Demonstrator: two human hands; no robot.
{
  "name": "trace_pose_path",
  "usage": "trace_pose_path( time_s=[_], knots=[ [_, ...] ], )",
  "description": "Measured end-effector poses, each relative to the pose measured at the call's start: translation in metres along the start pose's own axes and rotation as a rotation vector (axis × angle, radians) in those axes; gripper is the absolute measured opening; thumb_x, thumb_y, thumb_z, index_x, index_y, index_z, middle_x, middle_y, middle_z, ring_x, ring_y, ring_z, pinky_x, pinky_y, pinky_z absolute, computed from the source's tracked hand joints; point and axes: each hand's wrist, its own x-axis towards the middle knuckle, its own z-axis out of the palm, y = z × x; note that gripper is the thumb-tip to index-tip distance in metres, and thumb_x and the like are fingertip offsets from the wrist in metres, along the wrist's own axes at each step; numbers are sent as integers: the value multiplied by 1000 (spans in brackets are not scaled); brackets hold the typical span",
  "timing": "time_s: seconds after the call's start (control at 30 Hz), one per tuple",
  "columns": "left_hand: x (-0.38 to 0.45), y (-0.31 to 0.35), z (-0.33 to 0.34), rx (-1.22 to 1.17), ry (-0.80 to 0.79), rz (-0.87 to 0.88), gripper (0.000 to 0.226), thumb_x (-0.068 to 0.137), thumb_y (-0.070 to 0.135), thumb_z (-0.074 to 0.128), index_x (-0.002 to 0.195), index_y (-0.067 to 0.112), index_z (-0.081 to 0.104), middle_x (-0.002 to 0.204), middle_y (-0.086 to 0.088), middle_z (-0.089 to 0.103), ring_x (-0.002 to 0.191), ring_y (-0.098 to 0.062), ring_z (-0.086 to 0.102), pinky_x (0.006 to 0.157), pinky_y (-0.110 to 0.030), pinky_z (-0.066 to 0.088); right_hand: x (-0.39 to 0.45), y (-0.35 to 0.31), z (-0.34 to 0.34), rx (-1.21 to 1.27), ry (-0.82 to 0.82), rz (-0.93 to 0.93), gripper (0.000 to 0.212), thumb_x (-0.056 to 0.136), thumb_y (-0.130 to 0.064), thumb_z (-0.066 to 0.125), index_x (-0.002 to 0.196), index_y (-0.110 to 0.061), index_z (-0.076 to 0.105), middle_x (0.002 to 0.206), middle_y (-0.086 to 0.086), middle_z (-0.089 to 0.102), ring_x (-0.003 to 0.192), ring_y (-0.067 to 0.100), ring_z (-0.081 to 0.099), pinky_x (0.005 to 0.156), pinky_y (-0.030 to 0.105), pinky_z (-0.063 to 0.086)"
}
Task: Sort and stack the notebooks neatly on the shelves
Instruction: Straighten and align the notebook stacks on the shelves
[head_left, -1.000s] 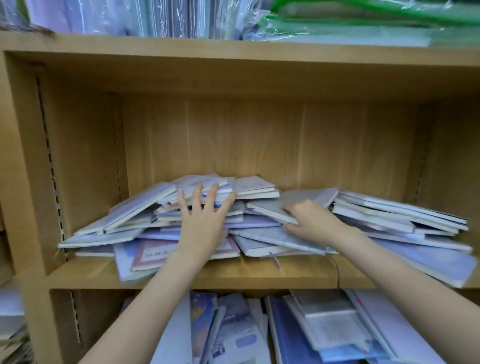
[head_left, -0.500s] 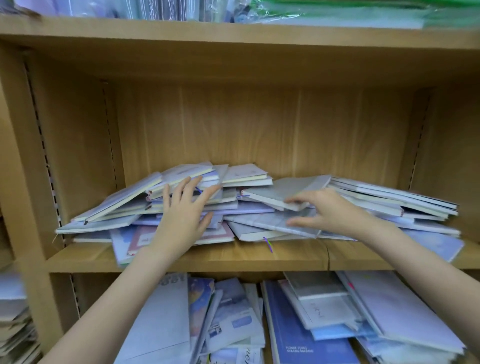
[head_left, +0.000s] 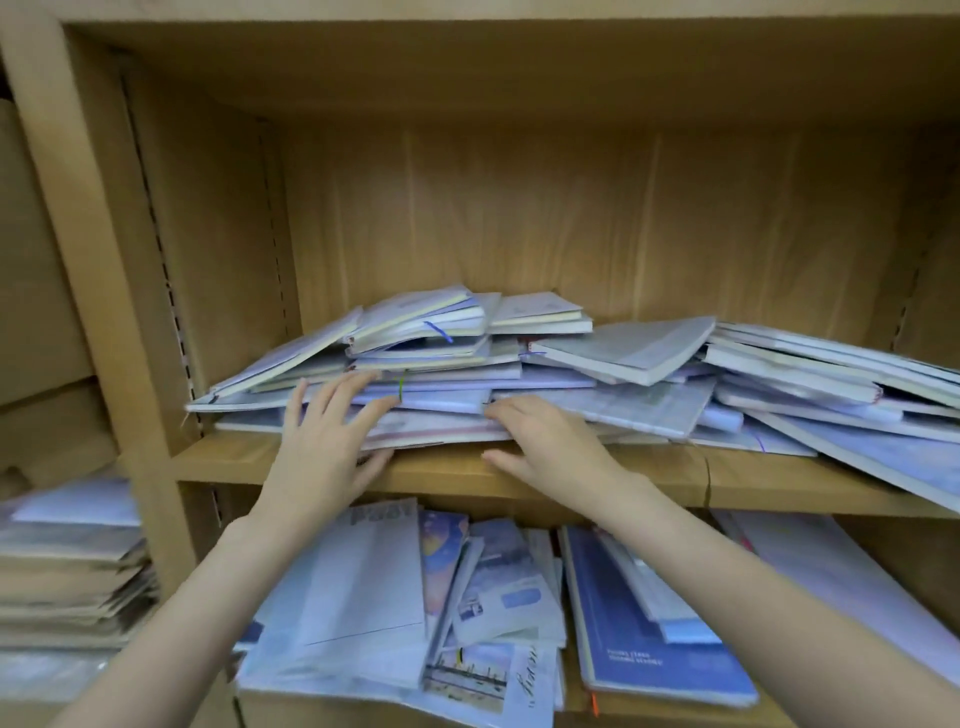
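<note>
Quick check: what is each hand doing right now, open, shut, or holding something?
Left hand: open, fingers spread flat on the notebook pile.
Right hand: fingertips are hidden in the pile's front edge; grip cannot be told.

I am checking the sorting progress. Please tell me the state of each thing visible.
Pile: messy, notebooks tilted and overlapping.
Left hand: open, fingers spread on the pile.
Right hand: at the pile's front edge, grip unclear.
Lower notebooks: unsorted, overlapping.

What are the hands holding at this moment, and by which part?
Nothing is lifted. Left hand rests with spread fingers on the front edge of the notebook pile; right hand reaches into its lower layers, the grip hidden.
</note>
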Motion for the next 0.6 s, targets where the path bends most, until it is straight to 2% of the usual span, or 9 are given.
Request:
trace_pose_path(
  time_s=[0.07,0.1,0.17,0.2,0.27,0.37,0.5,0.6],
  knots=[
    [-12,-15,-9,32,-13,-12,33,87,40,57,114,21,56,130,-10,53,125,-26,38,104,-57,24,13,-14,8,-121,-24,45,39,93,-31,51,127,-12,48,127,7,50,118,24,46,89,33,39],
    [-17,-22,-13,45,-45,-40,42,93,51,38,115,22,57,131,-9,52,127,-27,36,106,-55,22,17,-19,13,-179,14,51,33,90,-25,57,119,-10,53,117,9,53,109,26,51,78,33,42],
    [-24,-36,-16,79,-77,-89,64,91,63,17,117,22,59,133,-10,51,131,-29,31,106,-57,20,23,-23,25,-252,174,6,31,61,-13,80,87,-9,63,83,11,57,78,28,56,51,27,37],
    [-27,-41,-15,94,-79,-111,69,90,66,16,117,21,60,133,-11,52,132,-31,29,104,-60,22,24,-22,30,-276,248,1,36,46,-8,85,74,-9,62,70,9,54,70,27,50,46,24,30],
    [-29,-45,-13,108,-107,-163,75,87,70,15,117,20,62,130,-15,54,131,-33,27,99,-66,26,26,-19,37,-312,341,-8,39,37,-3,84,67,-9,60,64,8,50,71,24,36,46,25,30],
    [-27,-46,-15,112,-158,-178,77,85,72,17,124,20,58,129,-17,55,131,-36,30,96,-68,29,22,-19,38,-327,391,-13,38,42,-1,85,69,-9,58,68,8,53,73,22,33,46,26,34],
    [-25,-51,-15,56,-170,-224,77,76,66,34,133,17,50,132,-14,53,133,-38,34,98,-67,27,22,-22,30,-326,451,-55,31,55,-1,81,69,-10,54,73,6,54,74,21,37,38,24,22],
    [-27,-54,-14,19,-193,-232,78,76,66,40,136,16,47,133,-13,52,135,-38,32,101,-65,25,19,-25,31,-323,405,-59,33,54,-7,85,69,-11,55,73,5,54,75,21,37,37,20,16]
  ],
)
